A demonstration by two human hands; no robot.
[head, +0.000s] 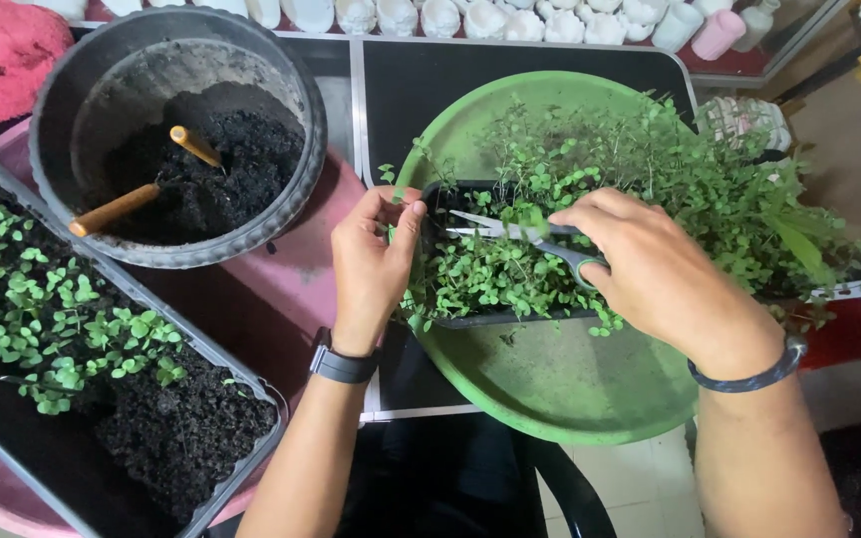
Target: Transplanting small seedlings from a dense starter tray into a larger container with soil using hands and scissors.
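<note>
Gripped in the right hand (665, 274), a pair of grey-handled scissors (525, 234) lies across the top of a small black tray of microgreens (495, 279), its blades parted and pointing toward the left hand (371, 264). That left hand pinches the tray's near-left corner, thumb and fingertips closed on the rim and a few stems (a dark watch sits on its wrist, a dark band on the other). The tray rests on a round green plate (550, 384), which also carries a taller, bushier mass of seedlings (710, 179) on its far and right side. Well apart to the left stands a round black pot (176, 134) part-filled with dark soil, with two wooden-handled tools (117, 209) stuck in it. Nearer, at the lower left, a long grey planter (102, 369) holds soil and low green sprouts.
</note>
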